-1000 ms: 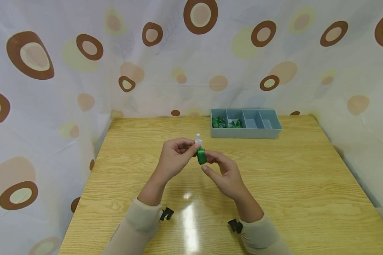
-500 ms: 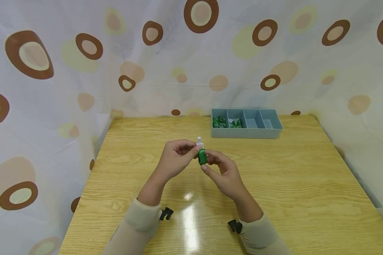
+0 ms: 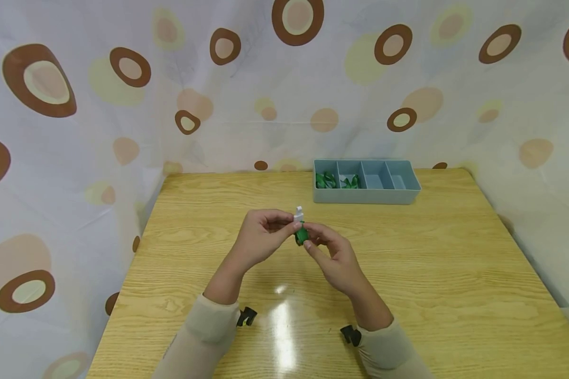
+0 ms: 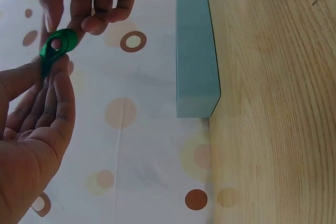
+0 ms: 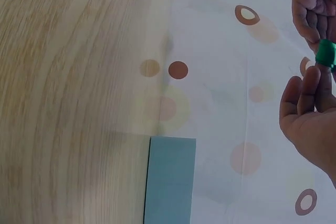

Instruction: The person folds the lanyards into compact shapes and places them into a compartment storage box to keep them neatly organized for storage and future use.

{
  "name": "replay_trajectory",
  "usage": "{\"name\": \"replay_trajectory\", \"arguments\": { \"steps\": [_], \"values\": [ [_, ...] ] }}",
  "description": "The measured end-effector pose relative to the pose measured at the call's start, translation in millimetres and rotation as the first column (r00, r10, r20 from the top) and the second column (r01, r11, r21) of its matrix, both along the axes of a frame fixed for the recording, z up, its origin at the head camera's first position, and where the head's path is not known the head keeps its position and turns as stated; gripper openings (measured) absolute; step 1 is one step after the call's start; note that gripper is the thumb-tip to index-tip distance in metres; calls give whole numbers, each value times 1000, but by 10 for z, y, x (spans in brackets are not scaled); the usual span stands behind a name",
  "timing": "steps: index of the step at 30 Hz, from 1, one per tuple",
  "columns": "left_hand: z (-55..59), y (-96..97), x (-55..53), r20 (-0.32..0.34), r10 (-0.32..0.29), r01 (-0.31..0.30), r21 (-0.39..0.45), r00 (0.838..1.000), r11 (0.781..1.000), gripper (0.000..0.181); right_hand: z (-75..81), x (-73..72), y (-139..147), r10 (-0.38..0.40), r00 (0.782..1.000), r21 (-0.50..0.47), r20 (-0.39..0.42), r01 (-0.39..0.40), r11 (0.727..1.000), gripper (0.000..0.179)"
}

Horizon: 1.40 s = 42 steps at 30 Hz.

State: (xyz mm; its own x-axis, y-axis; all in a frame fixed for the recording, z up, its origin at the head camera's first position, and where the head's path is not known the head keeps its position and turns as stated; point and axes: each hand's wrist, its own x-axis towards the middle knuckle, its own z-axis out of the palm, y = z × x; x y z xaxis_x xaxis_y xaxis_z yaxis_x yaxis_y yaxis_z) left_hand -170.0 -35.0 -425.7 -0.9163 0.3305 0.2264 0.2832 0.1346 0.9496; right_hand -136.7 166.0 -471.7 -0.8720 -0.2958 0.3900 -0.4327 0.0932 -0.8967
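In the head view, a looped green ribbon [image 3: 301,236] is held up over the table between both hands. A small white piece [image 3: 298,214] with a narrow upper end sticks up above it. My left hand [image 3: 260,238] pinches the ribbon's base and the white piece between thumb and fingers. From the other side, my right hand [image 3: 335,259] holds the loop with thumb and index finger. The left wrist view shows the ribbon as a teardrop-shaped loop [image 4: 67,39], a fingertip showing in its opening. In the right wrist view only the green band [image 5: 325,54] shows, by the frame's edge.
A blue-grey divided box [image 3: 365,196] stands at the back of the wooden table [image 3: 436,263]. Its two left compartments hold green ribbon pieces [image 3: 325,180]. A patterned cloth [image 3: 246,142] hangs behind and at the sides. Black mounts [image 3: 247,317] sit at both wrists.
The ribbon and white piece have shifted slightly down and right, and the white piece has turned a little. The right thumb has come up against the loop.
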Motion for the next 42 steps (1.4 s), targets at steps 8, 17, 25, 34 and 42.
{"name": "replay_trajectory", "arguments": {
  "steps": [8, 17, 25, 34, 42],
  "values": [
    [-45, 55, -2, 17, -27, 27, 3, 999, 1000, 15, 53, 6, 9, -74, 996, -16, 54, 75, 997, 21],
    [-47, 87, -10, -32, 11, -8, 77, 999, 997, 13, 139, 88, -93, -268, 962, -183, -55, 254, 950, 10],
    [204, 92, 96, -19, 15, -13, 114, 1000, 993, 11, -4, 33, -69, -184, 981, -287, 53, 192, 939, 16],
    [243, 112, 138, -20, 18, -16, 96, 1000, 995, 11, -18, 26, -55, -182, 982, -270, 54, 190, 944, 14],
    [232, 143, 163, -37, 3, 1, 116, 999, 993, 12, 16, 20, -62, -116, 988, -266, 98, 138, 954, 21]
  ]
}}
